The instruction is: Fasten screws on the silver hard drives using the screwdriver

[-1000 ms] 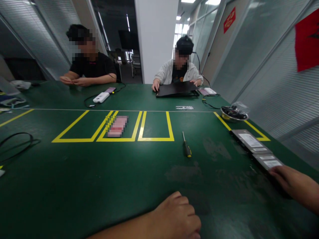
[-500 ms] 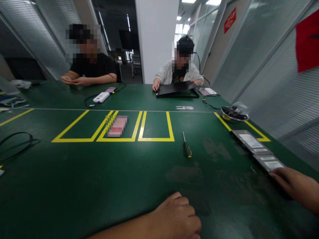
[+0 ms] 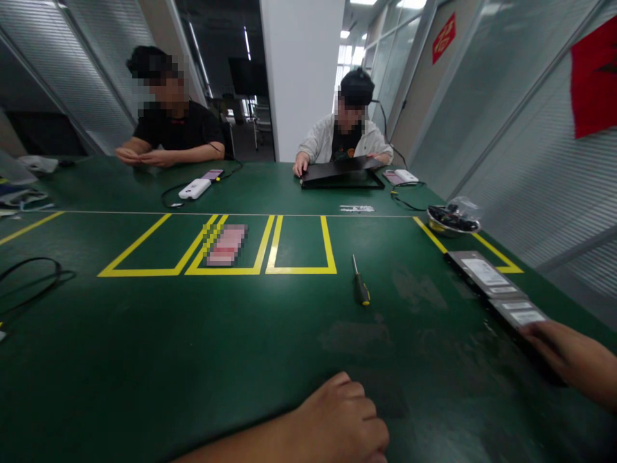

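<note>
Bowl: Where the bench (image 3: 216, 347) runs toward its right edge, we find a metal bowl (image 3: 456, 234) heaped with small black parts (image 3: 448, 220), a clear plastic bag (image 3: 466, 208) on top.
Taped boxes: in the middle yellow box (image 3: 224, 271), a pink item (image 3: 227, 245), pixelated; kind not readable.
Drives: a far hard drive (image 3: 484, 270) and a near hard drive (image 3: 520, 313), labels up, end to end in a slanting row below the bowl.
Right hand: we have the right hand (image 3: 566, 354) on the near hard drive's close end; thumb hidden, so we cannot tell if the grip pinches it.
Left hand: the left hand (image 3: 344, 418) rests at the near side, fingers curled into a loose fist.
Change: our hands and the drives match the frame half a second ago; across from us, a co-worker's black panel (image 3: 337, 170) shows a slightly wider gap over its frame.
Room: green surface stretches from our left hand to the taped boxes; screwdriver (image 3: 360, 286) right of that stretch.
</note>
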Demonstrator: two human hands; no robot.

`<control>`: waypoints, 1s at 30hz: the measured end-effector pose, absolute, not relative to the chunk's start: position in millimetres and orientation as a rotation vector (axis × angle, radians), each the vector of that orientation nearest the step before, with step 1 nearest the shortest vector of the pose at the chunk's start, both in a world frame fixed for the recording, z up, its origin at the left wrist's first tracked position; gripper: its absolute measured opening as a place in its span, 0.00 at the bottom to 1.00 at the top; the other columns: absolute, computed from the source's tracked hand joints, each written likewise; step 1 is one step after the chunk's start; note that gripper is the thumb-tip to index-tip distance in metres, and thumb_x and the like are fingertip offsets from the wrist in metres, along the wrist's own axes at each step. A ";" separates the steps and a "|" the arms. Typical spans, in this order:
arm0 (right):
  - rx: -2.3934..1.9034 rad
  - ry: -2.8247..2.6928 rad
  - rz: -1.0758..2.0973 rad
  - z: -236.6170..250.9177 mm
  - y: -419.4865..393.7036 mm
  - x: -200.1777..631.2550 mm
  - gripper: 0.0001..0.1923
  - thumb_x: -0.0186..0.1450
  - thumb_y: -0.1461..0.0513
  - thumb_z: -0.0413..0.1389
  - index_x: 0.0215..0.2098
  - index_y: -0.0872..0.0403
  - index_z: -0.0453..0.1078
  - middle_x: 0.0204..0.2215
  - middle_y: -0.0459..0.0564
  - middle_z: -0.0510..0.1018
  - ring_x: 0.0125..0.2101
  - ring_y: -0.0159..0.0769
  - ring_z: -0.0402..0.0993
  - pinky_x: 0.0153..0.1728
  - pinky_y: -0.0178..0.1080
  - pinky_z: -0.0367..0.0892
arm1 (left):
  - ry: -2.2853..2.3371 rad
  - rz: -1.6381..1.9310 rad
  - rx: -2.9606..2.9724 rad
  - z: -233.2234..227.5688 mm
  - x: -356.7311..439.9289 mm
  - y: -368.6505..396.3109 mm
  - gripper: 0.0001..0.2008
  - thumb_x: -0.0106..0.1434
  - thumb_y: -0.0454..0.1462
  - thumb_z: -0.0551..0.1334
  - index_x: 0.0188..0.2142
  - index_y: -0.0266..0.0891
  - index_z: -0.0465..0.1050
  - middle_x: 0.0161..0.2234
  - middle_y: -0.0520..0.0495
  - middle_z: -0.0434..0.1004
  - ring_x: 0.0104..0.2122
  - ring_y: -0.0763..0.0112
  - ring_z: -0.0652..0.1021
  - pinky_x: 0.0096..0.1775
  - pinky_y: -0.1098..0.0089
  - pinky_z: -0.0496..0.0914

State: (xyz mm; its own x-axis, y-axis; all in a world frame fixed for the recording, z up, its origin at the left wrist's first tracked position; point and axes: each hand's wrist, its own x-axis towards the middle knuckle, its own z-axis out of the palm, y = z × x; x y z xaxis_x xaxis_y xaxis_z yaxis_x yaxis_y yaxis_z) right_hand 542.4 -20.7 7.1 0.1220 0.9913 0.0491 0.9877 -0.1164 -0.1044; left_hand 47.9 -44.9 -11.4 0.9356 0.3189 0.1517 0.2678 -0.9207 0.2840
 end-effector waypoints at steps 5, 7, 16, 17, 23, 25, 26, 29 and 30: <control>-2.381 -1.988 0.012 9.2 -21.2 537.7 0.18 0.57 0.50 0.46 0.27 0.51 0.73 0.29 0.59 0.81 0.28 0.51 0.79 0.31 0.49 0.75 | 0.422 0.295 2.841 -15.2 48.1 -44.7 0.12 0.65 0.47 0.63 0.34 0.41 0.70 0.30 0.55 0.75 0.32 0.70 0.72 0.35 0.65 0.58; -2.310 -2.006 -0.016 8.8 -21.6 536.7 0.17 0.57 0.51 0.46 0.27 0.51 0.72 0.30 0.59 0.80 0.30 0.50 0.79 0.34 0.48 0.75 | 0.427 0.304 2.841 -15.9 48.5 -44.7 0.12 0.65 0.47 0.63 0.34 0.41 0.70 0.31 0.54 0.76 0.33 0.69 0.72 0.35 0.65 0.58; -2.342 -1.960 -0.001 4.0 -23.5 541.3 0.18 0.57 0.49 0.47 0.26 0.51 0.73 0.29 0.59 0.80 0.29 0.51 0.78 0.30 0.49 0.73 | 0.407 0.308 2.836 -17.3 48.0 -44.0 0.12 0.64 0.48 0.64 0.35 0.41 0.70 0.30 0.54 0.76 0.32 0.69 0.72 0.34 0.66 0.57; -2.338 -1.961 0.025 4.7 -22.9 541.7 0.18 0.57 0.49 0.47 0.27 0.51 0.73 0.29 0.59 0.80 0.29 0.51 0.78 0.31 0.49 0.73 | 0.409 0.308 2.835 -16.8 48.0 -43.9 0.12 0.65 0.47 0.64 0.35 0.41 0.70 0.31 0.54 0.76 0.32 0.69 0.72 0.34 0.66 0.57; -2.371 -1.926 0.140 4.5 -22.3 547.4 0.20 0.55 0.47 0.49 0.29 0.51 0.75 0.32 0.57 0.81 0.31 0.50 0.78 0.34 0.48 0.74 | 0.415 0.299 2.844 -16.7 48.9 -43.6 0.12 0.66 0.47 0.62 0.34 0.41 0.70 0.30 0.55 0.76 0.31 0.69 0.72 0.34 0.65 0.57; -2.373 -1.939 0.095 2.8 -22.8 546.7 0.21 0.57 0.46 0.49 0.29 0.51 0.75 0.31 0.57 0.81 0.31 0.50 0.78 0.34 0.48 0.73 | 0.414 0.305 2.841 -18.4 49.1 -43.9 0.12 0.66 0.47 0.62 0.34 0.41 0.70 0.30 0.55 0.76 0.32 0.69 0.72 0.34 0.65 0.57; -2.359 -1.950 0.067 2.1 -22.8 545.9 0.20 0.57 0.47 0.48 0.29 0.51 0.75 0.30 0.57 0.81 0.30 0.50 0.78 0.33 0.48 0.73 | 0.416 0.306 2.837 -19.2 49.1 -44.0 0.12 0.65 0.47 0.62 0.34 0.41 0.70 0.30 0.54 0.76 0.32 0.69 0.73 0.34 0.65 0.57; -2.292 -2.002 -0.005 -1.2 -24.1 544.0 0.19 0.58 0.49 0.48 0.29 0.51 0.75 0.31 0.57 0.81 0.30 0.49 0.78 0.32 0.47 0.73 | 0.422 0.305 2.832 -20.1 49.0 -44.3 0.12 0.65 0.47 0.63 0.34 0.41 0.70 0.30 0.54 0.76 0.32 0.69 0.73 0.35 0.65 0.58; -2.282 -2.009 -0.061 -3.8 -25.8 544.1 0.19 0.58 0.49 0.48 0.28 0.51 0.75 0.31 0.56 0.81 0.30 0.48 0.78 0.31 0.45 0.74 | 0.422 0.303 2.833 -19.9 48.9 -44.3 0.12 0.65 0.47 0.63 0.34 0.41 0.70 0.30 0.54 0.76 0.32 0.69 0.72 0.35 0.65 0.58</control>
State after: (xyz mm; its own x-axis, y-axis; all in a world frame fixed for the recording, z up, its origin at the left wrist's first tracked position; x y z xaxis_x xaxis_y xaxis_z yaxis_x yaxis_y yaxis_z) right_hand 544.1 -25.8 -3.8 0.1287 0.9870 0.0963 0.9910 -0.1244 -0.0494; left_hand 48.9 -44.3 -19.9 0.9360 0.3106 0.1656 0.2561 -0.9237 0.2848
